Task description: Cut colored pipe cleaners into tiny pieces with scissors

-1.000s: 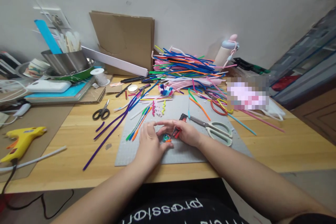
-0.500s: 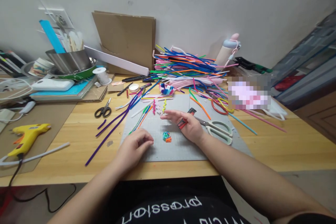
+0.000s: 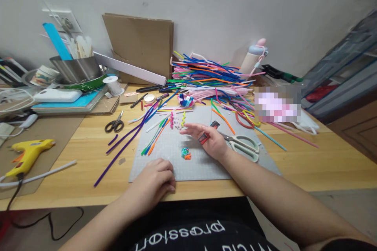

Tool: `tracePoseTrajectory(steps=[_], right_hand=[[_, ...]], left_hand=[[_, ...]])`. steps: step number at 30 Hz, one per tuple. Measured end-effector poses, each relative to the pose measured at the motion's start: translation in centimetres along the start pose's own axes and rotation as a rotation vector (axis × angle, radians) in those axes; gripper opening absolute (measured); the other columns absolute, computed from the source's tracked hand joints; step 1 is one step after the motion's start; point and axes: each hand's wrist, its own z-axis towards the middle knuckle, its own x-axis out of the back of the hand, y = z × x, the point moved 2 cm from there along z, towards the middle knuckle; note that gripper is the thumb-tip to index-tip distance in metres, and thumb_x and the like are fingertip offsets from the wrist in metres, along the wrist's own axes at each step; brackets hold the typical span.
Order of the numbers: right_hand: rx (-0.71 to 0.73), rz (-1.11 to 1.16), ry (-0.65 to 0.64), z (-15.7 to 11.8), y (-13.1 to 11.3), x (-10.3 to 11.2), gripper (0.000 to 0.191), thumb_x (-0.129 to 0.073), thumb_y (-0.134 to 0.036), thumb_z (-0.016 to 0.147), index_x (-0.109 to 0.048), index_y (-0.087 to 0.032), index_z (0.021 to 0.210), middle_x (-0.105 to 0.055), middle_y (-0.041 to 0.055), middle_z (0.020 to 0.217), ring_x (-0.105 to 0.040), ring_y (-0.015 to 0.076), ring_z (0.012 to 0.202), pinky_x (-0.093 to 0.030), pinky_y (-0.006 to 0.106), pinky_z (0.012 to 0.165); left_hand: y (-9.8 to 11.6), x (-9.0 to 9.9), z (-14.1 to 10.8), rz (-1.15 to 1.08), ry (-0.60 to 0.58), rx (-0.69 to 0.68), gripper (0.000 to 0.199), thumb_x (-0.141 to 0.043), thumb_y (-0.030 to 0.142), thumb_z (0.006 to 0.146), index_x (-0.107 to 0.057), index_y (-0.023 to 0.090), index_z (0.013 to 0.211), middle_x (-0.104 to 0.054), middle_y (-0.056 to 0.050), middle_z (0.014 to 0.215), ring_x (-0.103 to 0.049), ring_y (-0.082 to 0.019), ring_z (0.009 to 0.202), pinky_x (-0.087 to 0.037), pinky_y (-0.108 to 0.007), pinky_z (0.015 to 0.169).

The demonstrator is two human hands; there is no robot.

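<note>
My right hand hovers over the grey cutting mat, its fingers stretched to the left. Across that palm lies a short red-and-black object, held by the thumb; its kind is unclear. My left hand rests at the mat's front edge, fingers curled under, with nothing visible in them. Between the hands sits a small teal, blue and orange piece. Cut pipe cleaners and small curly pink, white and yellow pieces lie farther back. Beside my right wrist are scissors with pale green handles.
A heap of coloured pipe cleaners stands against the wall. Purple pipe cleaners and black scissors lie left of the mat. A yellow glue gun is at far left. A pale bottle stands at the back right.
My left hand has moved toward me and slightly right, down to the mat's front edge, its fingers now curled under. My right hand keeps its pose with the red-and-black object.
</note>
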Motion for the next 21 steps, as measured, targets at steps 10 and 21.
tracePoseTrajectory(steps=[10, 21], right_hand=[[-0.041, 0.014, 0.023, 0.2, 0.1, 0.0, 0.041, -0.041, -0.039, 0.085, -0.071, -0.020, 0.105, -0.072, 0.0057, 0.104, -0.062, 0.0244, 0.105, -0.031, 0.047, 0.106], [-0.078, -0.003, 0.084, -0.1, -0.3, 0.3, 0.039, -0.043, -0.040, 0.085, -0.069, -0.019, 0.106, -0.072, 0.0081, 0.106, -0.061, 0.0231, 0.110, -0.035, 0.045, 0.103]], left_hand=[[1.3, 0.1, 4.6, -0.007, 0.324, 0.154, 0.013, -0.048, 0.020, 0.090, -0.053, 0.019, 0.078, -0.059, -0.004, 0.084, -0.056, -0.018, 0.079, -0.043, -0.031, 0.070], [1.3, 0.7, 5.1, 0.156, 0.245, 0.212, 0.020, -0.045, 0.033, 0.092, -0.059, 0.021, 0.085, -0.066, -0.004, 0.081, -0.061, -0.020, 0.074, -0.043, -0.032, 0.065]])
